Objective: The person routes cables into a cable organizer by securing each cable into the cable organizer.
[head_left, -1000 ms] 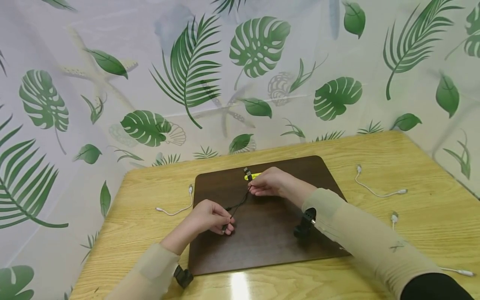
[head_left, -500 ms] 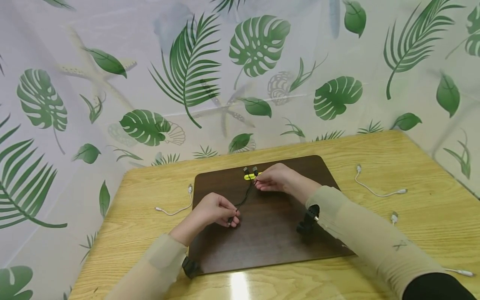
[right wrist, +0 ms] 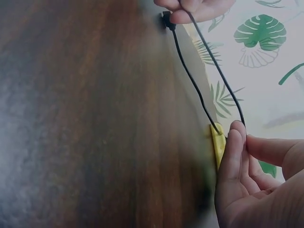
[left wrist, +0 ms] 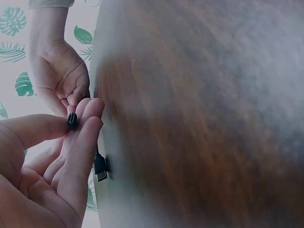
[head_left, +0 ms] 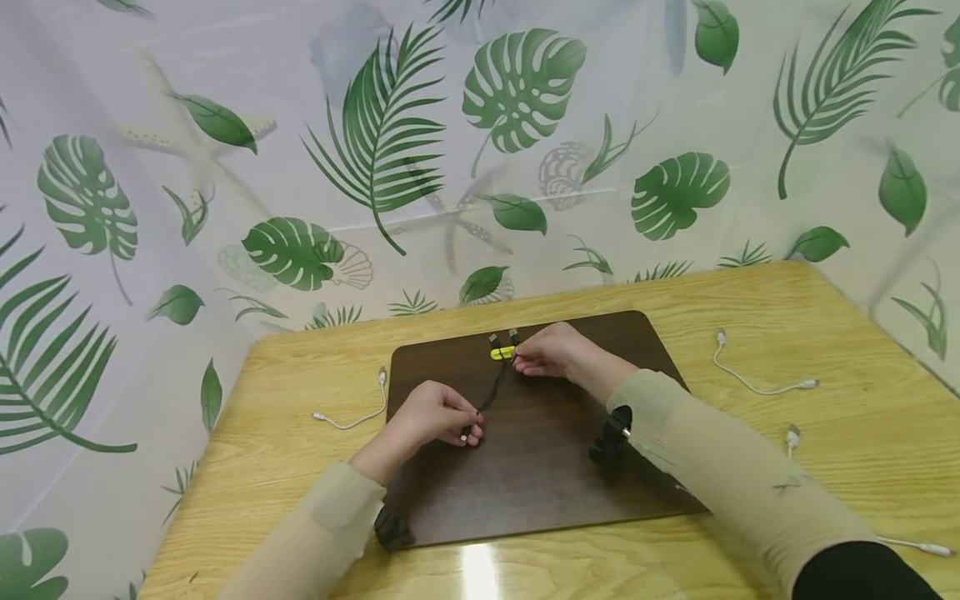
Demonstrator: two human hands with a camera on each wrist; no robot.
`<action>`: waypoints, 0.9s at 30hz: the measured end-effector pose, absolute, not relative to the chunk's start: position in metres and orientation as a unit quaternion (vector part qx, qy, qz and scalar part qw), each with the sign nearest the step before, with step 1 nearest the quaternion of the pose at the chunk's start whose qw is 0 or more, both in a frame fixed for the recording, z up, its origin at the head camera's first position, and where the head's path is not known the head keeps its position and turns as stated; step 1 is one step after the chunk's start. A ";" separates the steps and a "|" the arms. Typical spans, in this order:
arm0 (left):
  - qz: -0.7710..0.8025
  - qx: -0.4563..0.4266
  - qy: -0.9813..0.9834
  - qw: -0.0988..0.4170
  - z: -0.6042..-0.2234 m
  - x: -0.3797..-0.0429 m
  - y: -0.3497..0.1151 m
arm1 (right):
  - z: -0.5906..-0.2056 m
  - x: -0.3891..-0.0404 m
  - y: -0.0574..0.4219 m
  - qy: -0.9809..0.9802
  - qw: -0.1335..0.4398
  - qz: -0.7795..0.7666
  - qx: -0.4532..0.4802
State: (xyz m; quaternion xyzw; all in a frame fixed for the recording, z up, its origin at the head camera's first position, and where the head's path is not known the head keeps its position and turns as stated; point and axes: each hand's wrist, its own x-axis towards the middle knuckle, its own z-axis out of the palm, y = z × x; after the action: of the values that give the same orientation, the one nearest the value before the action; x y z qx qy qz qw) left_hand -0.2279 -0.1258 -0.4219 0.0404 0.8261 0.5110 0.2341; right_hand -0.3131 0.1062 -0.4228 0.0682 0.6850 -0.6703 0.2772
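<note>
A yellow cable clip (head_left: 501, 353) sits near the far edge of a dark brown board (head_left: 540, 483). One black USB cable (right wrist: 195, 88) runs into the clip, and its small connector (left wrist: 100, 167) hangs by the board. My left hand (head_left: 433, 414) pinches the small end plug (left wrist: 72, 120) of a second black cable between thumb and fingers. Farther along that second cable (right wrist: 219, 71), my right hand (head_left: 551, 350) pinches it right beside the clip. Two black USB plugs (head_left: 494, 341) stick out beyond the clip, side by side.
The board lies on a light wooden table (head_left: 247, 467). A short white cable (head_left: 347, 427) lies left of it. To the right lie another white cable (head_left: 757, 390) and a white plug (head_left: 792, 438), partly behind the right sleeve. A leaf-print backdrop (head_left: 420, 275) borders the table.
My right hand has moved slightly up and right, bringing the second cable's USB plug beside the first one. The left hand has moved up and right, still holding the small plug.
</note>
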 end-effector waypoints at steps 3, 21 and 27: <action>0.513 0.036 0.825 0.234 -0.423 -0.229 -0.125 | -0.425 -0.315 0.105 0.687 0.270 -0.671 0.077; 0.518 0.027 0.825 0.226 -0.429 -0.233 -0.117 | -0.432 -0.316 0.090 0.718 0.182 -0.665 0.094; 0.523 0.026 0.818 0.237 -0.431 -0.234 -0.115 | -0.436 -0.313 0.088 0.741 0.159 -0.646 0.091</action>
State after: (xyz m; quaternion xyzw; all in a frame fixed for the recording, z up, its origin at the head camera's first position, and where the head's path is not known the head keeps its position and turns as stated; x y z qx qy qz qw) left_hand -0.2336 -0.1150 -0.4308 0.0256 0.8183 0.5230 0.2370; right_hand -0.3131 0.0875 -0.4356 0.0906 0.7411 -0.6461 0.1588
